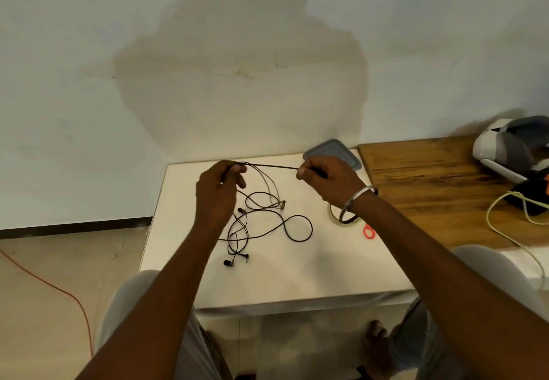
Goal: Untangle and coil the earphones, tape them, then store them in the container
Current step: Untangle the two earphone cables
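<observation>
Both hands are up over the white table (297,275), left hand (218,192) and right hand (325,182) each pinching the earphone cable (273,167), stretched tight between them. The rest hangs down in a tangled mess by the left wrist, earbuds lying on the tabletop.

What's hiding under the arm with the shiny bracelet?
A tape roll and a red ring peek out on the white table. The right arm covers the rest of both.

black earphones (282,204) tangled w/ 1 strand taut; grey container (335,149) behind.
</observation>
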